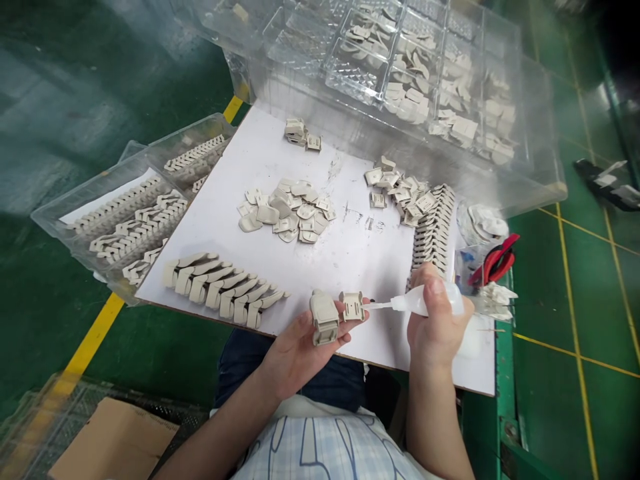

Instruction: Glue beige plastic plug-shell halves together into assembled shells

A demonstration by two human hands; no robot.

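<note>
At the counter's near edge, left hand fingers pinch two beige plastic housings; right hand fingers grip a squeeze bottle, its nozzle tip just beside them. Squeezing too hard could flood a housing and smear fingers.

Factory assembly station. A glossy green-painted floor marked with yellow lane lines surrounds a green metal bench frame carrying a white rectangular work board. Clear plastic trays hold ordered rows of identical beige moulded plastic parts; further heaps fill a clear compartmented plastic bin, indicating batch production rather than domestic work. A brown cardboard box sits at floor level.
</note>
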